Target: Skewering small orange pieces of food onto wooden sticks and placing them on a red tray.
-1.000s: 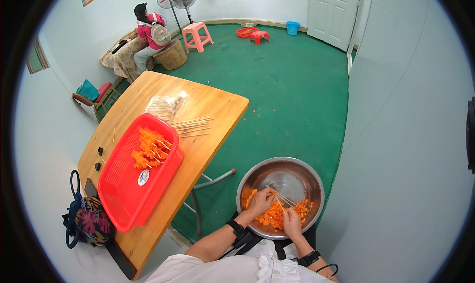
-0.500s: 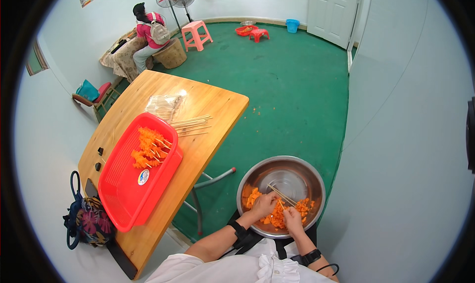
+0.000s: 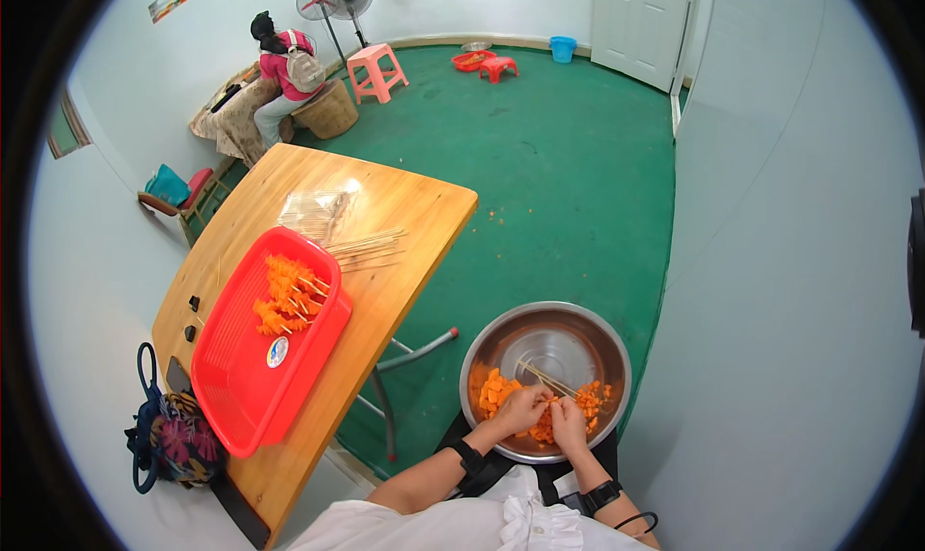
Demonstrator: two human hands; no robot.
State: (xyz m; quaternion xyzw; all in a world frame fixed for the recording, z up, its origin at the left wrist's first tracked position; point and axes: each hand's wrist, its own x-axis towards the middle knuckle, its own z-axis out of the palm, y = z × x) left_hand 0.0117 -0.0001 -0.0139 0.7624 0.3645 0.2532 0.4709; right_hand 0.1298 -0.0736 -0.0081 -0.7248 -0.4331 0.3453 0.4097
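Observation:
A wide steel basin [image 3: 617, 344] rests at my lap, with small cut orange vegetable pieces [image 3: 495, 389] along its near side. My left hand [image 3: 522, 409] and my right hand [image 3: 568, 422] meet over these pieces, both closed in a pinch, fingertips almost touching. A bit of orange shows between them; the thin bamboo skewer at my right fingertips is mostly hidden. Loose bamboo skewers [image 3: 541, 376] lean in the basin just beyond my fingers. On the table to the left, a red plastic basket [image 3: 231, 397] holds several skewers threaded with orange pieces [image 3: 291, 286].
The wooden table [image 3: 424, 204] carries a clear bag of skewers [image 3: 313, 214] and loose skewers [image 3: 371, 248]. A flowered handbag [image 3: 183, 435] hangs at its left edge. Table legs [image 3: 419, 351] stand near the basin. A person [image 3: 284, 74] sits far off beside a pink stool [image 3: 376, 72].
My hands have drawn closer together, and the skewer between them, visible earlier, is now mostly covered by fingers. The whole view has shifted slightly.

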